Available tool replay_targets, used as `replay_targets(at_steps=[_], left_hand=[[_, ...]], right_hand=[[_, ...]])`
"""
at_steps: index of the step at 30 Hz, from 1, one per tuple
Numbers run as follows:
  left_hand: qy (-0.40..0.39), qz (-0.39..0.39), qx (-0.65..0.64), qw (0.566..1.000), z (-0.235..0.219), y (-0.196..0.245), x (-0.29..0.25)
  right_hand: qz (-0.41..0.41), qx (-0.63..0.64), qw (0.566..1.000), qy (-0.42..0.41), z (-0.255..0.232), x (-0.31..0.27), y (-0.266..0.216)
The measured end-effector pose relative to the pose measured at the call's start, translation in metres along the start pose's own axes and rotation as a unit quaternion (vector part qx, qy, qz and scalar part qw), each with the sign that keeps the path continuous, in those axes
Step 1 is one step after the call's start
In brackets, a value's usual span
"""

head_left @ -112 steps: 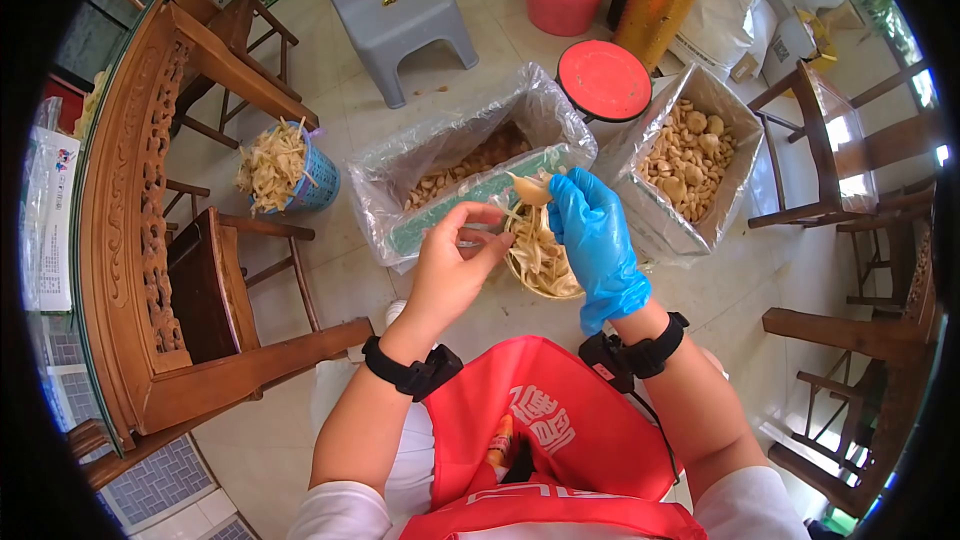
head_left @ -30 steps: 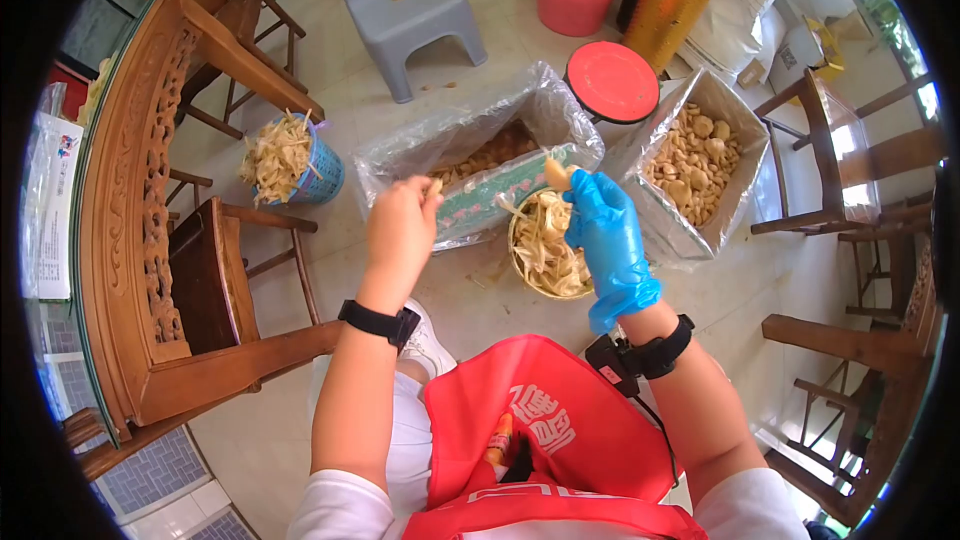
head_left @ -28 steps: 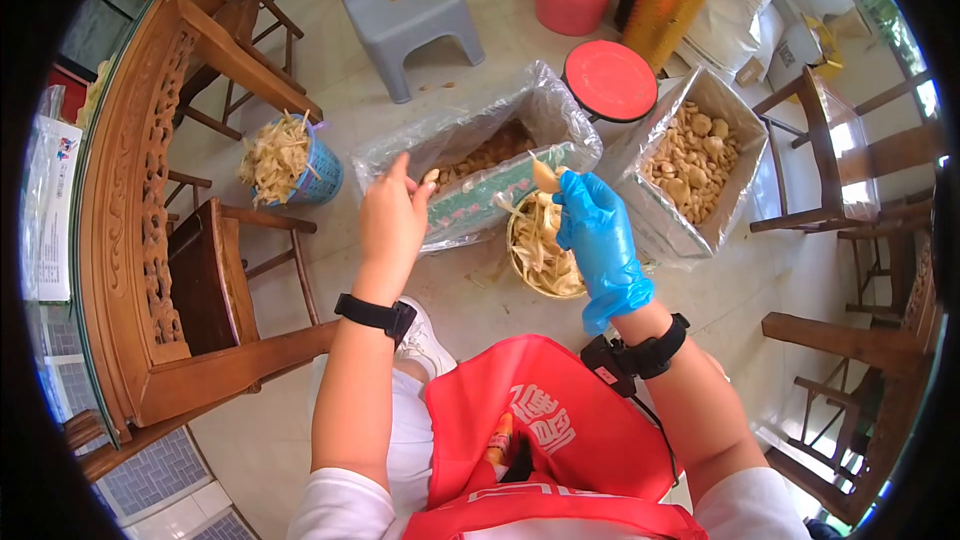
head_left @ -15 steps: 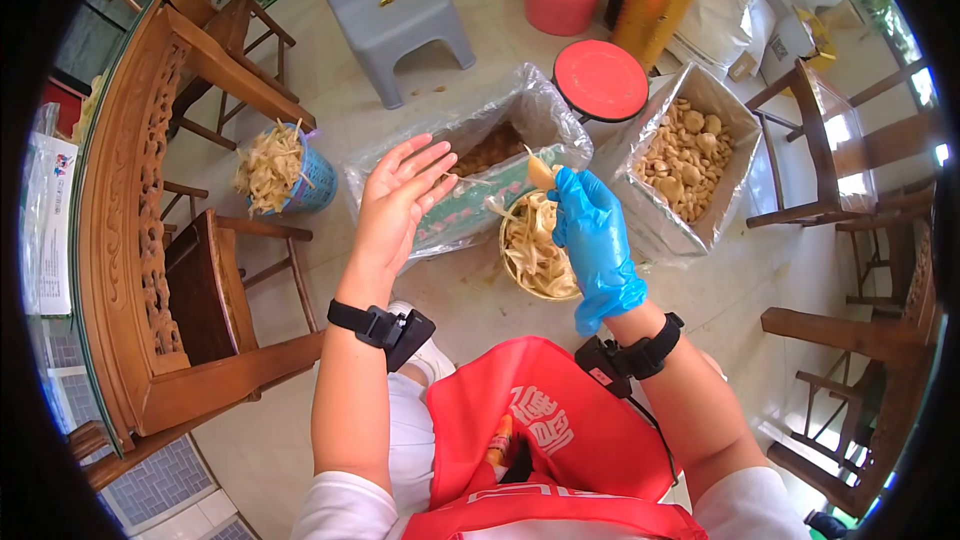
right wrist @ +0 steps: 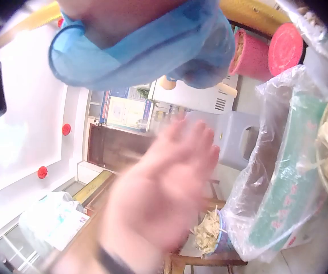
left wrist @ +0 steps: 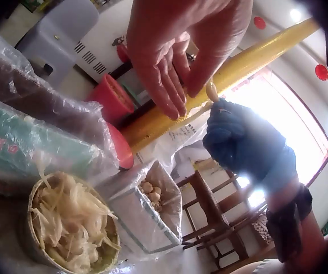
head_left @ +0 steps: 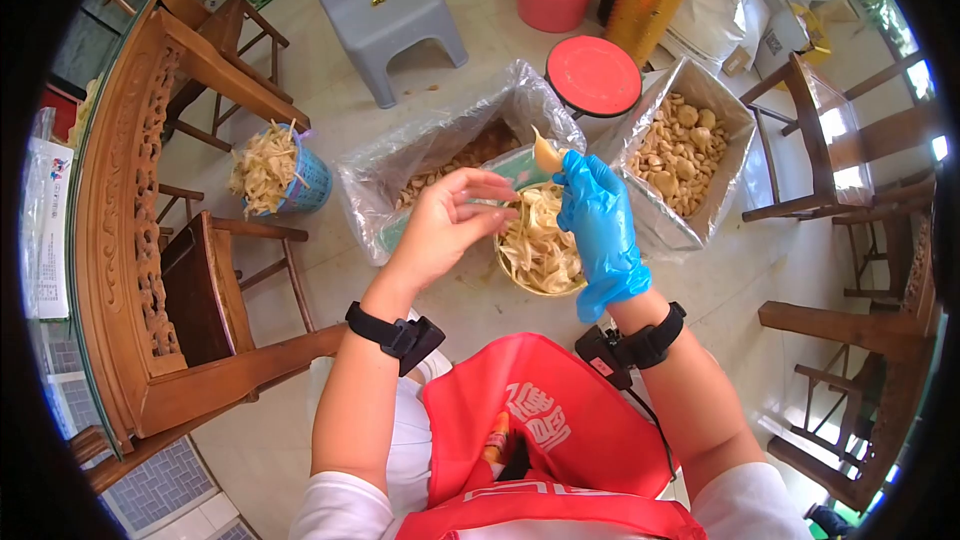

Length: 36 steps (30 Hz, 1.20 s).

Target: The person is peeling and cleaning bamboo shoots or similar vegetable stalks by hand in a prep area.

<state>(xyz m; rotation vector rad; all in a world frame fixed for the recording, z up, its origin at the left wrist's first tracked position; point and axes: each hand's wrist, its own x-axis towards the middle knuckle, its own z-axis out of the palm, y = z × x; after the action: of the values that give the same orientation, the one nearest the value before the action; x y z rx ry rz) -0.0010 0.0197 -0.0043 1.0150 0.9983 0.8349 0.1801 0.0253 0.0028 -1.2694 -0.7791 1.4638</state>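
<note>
A piece of garlic (head_left: 547, 155) with a pointed stem stands up from the blue-gloved right hand (head_left: 600, 230), pinched between its fingertips. To the left of it is the bare left hand (head_left: 445, 225), fingers extended and slightly bent, nothing visibly held. In the left wrist view the left hand (left wrist: 184, 51) hangs above the gloved fist (left wrist: 241, 137). The right wrist view shows the left hand (right wrist: 158, 194) blurred, palm visible. Below both hands, a round container (head_left: 503, 265) holds papery skins (head_left: 543, 240). Behind it stands a plastic-lined box (head_left: 365, 180) with cloves (head_left: 465, 155).
Another lined box (head_left: 735, 165) of garlic stands to the right, by a red round lid (head_left: 594, 76). A blue basket (head_left: 315, 180) of skins is at left. Further back are a grey stool (head_left: 385, 5) and a pink bucket (head_left: 550, 0); wooden furniture (head_left: 210, 380) flanks both sides.
The left hand pinched a small clove over the lined box, opened its fingers there, then moved right towards the right hand. The right hand keeps its grip on the garlic.
</note>
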Motion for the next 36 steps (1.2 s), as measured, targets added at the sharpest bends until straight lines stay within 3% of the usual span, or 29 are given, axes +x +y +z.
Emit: replay_targets(at_steps=[2,4,7,12,13,20,24,26,28,31,33,34,36], left_hand=[[-0.004,0.020,-0.002,1.000,-0.002,-0.005,0.001],[0.113,0.023,0.137,0.984,-0.003,-0.010,0.003],[0.120,0.071,0.167,0.976,-0.005,-0.019,0.007],[0.084,0.071,0.081,0.991,0.020,-0.007,-0.001],[0.101,0.089,0.065,0.989,0.023,-0.006,-0.001],[0.084,0.126,0.042,0.988,0.012,-0.014,0.002],[0.094,0.129,0.046,0.986,0.009,-0.016,0.002],[0.176,0.134,0.058,0.974,-0.001,-0.016,0.001],[0.185,0.148,0.038,0.971,-0.008,-0.013,-0.001],[0.213,0.149,0.038,0.965,-0.006,0.003,-0.008],[0.201,0.152,0.035,0.967,-0.007,0.003,-0.009],[0.189,0.155,0.031,0.969,-0.007,0.003,-0.009],[0.146,0.142,0.021,0.979,-0.006,0.005,-0.010]], right_hand=[[-0.004,0.000,1.000,0.000,-0.001,0.002,0.001],[-0.008,-0.001,1.000,0.002,-0.003,0.002,0.001],[0.027,0.005,1.000,-0.002,-0.003,0.001,0.000],[0.010,-0.033,0.996,-0.084,-0.001,0.004,0.016],[0.007,-0.097,0.991,-0.096,0.000,0.002,0.020],[-0.022,-0.196,0.976,-0.089,0.007,-0.002,0.023],[0.029,-0.138,0.987,-0.080,0.012,-0.006,0.015],[0.063,0.005,0.996,-0.065,0.000,0.003,0.003],[0.066,0.102,0.989,-0.085,-0.016,0.017,-0.005],[0.058,0.073,0.990,-0.105,-0.021,0.016,-0.011],[0.020,-0.048,0.998,-0.021,-0.007,0.007,-0.011],[0.021,-0.047,0.998,-0.021,-0.007,0.007,-0.004],[-0.013,-0.069,0.994,-0.084,-0.005,0.010,0.007]])
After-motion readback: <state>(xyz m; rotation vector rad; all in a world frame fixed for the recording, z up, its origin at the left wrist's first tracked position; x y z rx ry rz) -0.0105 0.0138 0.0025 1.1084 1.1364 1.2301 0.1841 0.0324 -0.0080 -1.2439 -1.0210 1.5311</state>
